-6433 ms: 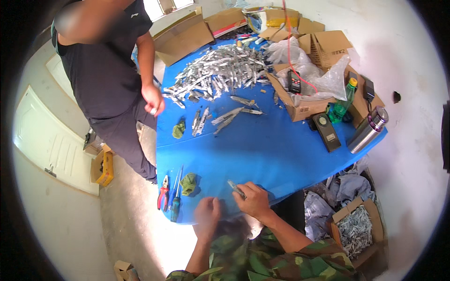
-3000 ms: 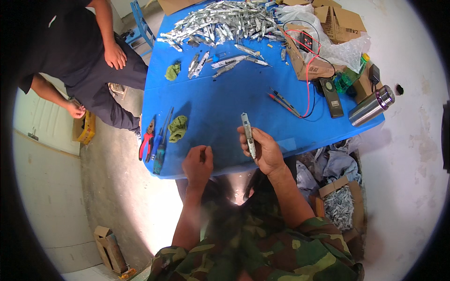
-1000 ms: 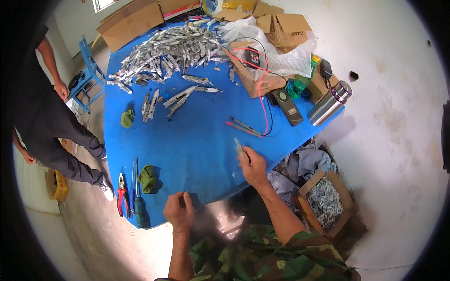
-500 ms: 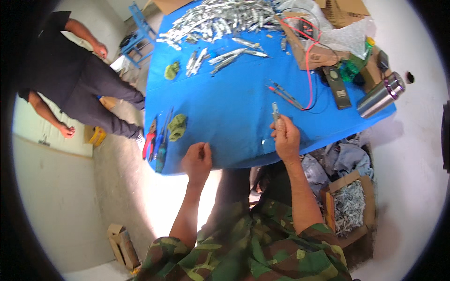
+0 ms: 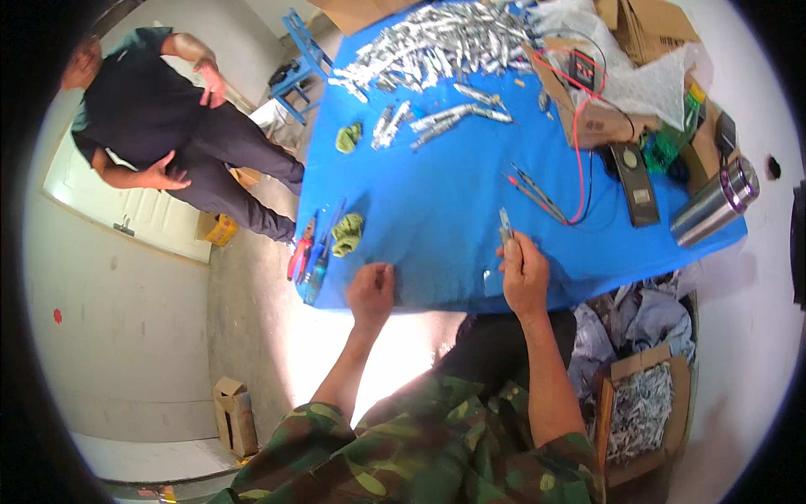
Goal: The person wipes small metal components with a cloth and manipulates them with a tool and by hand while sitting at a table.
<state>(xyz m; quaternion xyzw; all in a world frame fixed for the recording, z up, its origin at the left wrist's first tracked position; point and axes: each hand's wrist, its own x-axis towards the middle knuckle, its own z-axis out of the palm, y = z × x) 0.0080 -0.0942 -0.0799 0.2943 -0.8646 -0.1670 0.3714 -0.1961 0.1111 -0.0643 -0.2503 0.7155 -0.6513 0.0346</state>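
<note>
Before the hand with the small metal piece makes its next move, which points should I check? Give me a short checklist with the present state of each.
1. Right hand grips the small metal piece: ok.
2. Left hand empty, resting at the blue table edge: ok.
3. Red and black probe leads lie close to the right hand, a snag risk: not ok.
4. Steel flask sits near the table edge, seems stable: cannot tell.
5. Other person stands apart from the table: ok.
</note>
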